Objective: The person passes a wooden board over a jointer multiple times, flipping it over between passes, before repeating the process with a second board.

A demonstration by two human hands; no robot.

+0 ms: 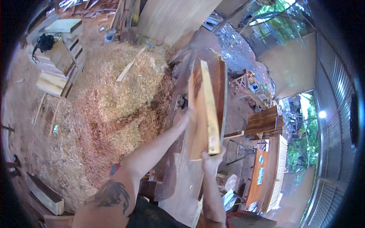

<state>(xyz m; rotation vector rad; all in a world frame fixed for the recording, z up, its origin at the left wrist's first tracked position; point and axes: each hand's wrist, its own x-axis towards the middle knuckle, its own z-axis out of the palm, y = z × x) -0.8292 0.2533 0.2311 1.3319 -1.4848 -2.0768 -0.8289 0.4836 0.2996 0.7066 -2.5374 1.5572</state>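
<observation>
A long wooden board (199, 129), with a pale narrow edge facing up and a broad brown face to its left, is tilted over the workbench (176, 171). My right hand (211, 160) is closed around the board's near end, with the thumb up by the end corner. Reaching forward, my left hand (182, 117) is at the board's left side, beside a small dark fitting (182, 102) on the bench. Its fingers are blurred and partly hidden, so I cannot tell what they grip. A reddish-brown plank (221, 81) lies along the bench's right edge.
Wood shavings (114, 102) cover the floor at left, with a loose stick (131, 64) on them. Stacked timber blocks (57, 57) stand at far left. To the right are dark boards (263, 121) and an orange panel (255, 176). A large sheet (171, 19) leans beyond the bench.
</observation>
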